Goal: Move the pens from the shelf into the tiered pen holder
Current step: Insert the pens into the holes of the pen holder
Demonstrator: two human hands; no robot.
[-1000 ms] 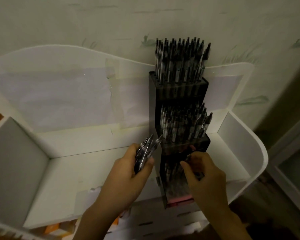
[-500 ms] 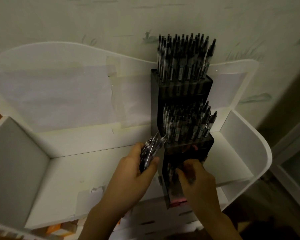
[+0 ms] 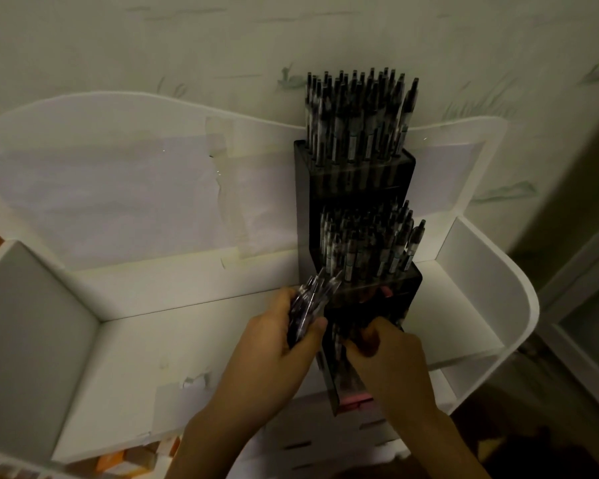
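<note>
Two hands work at six o'clock: left hand (image 3: 277,344) grips a bundle of dark pens (image 3: 308,305); right hand (image 3: 388,357) curls its fingers in the black tiered acrylic pen holder's (image 3: 357,181) lowest tier, its grip unclear.

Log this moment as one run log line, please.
left hand: holds pen bundle | right hand: at lowest tier of tiered pen holder | upper tiers: full

A dark tiered pen holder (image 3: 357,174) stands on a white shelf (image 3: 187,340) against a pale wall (image 3: 187,39), its top and middle tiers packed with upright pens (image 3: 358,112). The left hand (image 3: 277,350) grips a bundle of pens (image 3: 308,305) just beside the holder. The right hand (image 3: 386,354) reaches its curled fingers into the lowest tier; what they hold is hidden.
</note>
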